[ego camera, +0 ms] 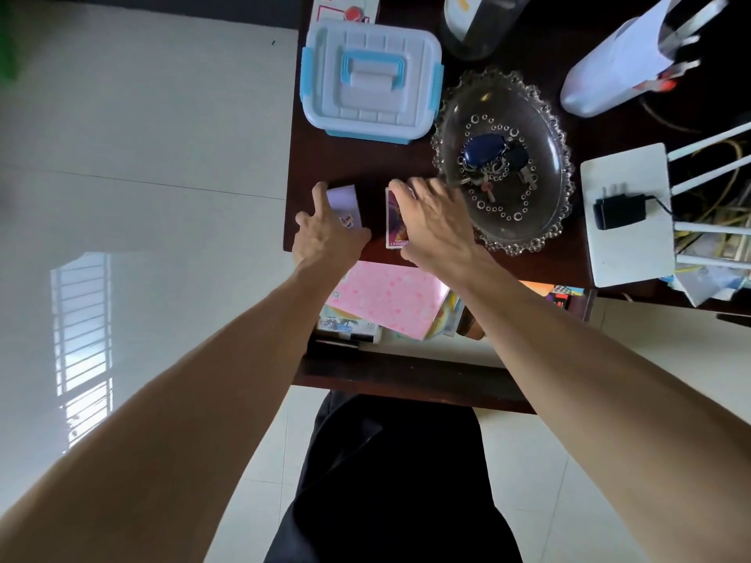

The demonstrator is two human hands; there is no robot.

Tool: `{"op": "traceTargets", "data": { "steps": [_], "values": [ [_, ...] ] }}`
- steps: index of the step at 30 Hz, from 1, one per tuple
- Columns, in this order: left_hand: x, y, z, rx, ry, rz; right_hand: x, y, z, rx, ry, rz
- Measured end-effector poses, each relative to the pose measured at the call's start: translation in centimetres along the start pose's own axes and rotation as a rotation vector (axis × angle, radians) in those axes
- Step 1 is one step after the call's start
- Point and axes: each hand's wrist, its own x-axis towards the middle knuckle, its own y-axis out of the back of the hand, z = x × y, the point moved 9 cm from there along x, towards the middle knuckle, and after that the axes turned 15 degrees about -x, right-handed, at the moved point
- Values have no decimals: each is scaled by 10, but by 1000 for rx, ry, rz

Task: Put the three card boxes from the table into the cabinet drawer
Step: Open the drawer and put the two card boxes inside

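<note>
Two hands reaching for card boxes near the front edge of the table (357,164), above the open drawer (406,375).

The left hand (325,233) spreads over the pale box (345,201); the right hand (430,221) lies fingers apart on the purple box (393,221); neither is visibly clamped. A third box is unseen. They look light, rigid and smooth: pinch the long sides.

Dark table (406,164): card boxes (345,201), dish (548,128).
</note>
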Motion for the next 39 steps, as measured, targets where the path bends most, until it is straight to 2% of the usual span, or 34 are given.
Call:
{"op": "traceTargets", "data": {
  "steps": [5, 9, 14, 19, 25, 28, 33, 39],
  "values": [
    [-10, 2, -8, -43, -30, -47, -12, 4, -6, 49, 18, -13],
    [-45, -3, -20, -85, -86, -114, -54, -2, -9, 195, -69, -28],
    [-95, -28, -54, -101, -76, -204, -131, -34, 4, 387, -278, -77],
    [-129, -72, -86, -47, 4, -349, -197, -103, 25, 638, -526, -286],
    [-151, -120, -97, 169, 6, -431, -248, -162, 72, 875, -816, -313],
    [-158, -138, -91, 303, -47, -468, -259, -181, 97, 908, -940, -275],
    [-162, -167, -67, 476, -244, -521, -258, -200, 133, 911, -1076, -162],
    [-145, -192, -58, 458, -254, -564, -242, -227, 151, 829, -1046, -205]
  ]
}}
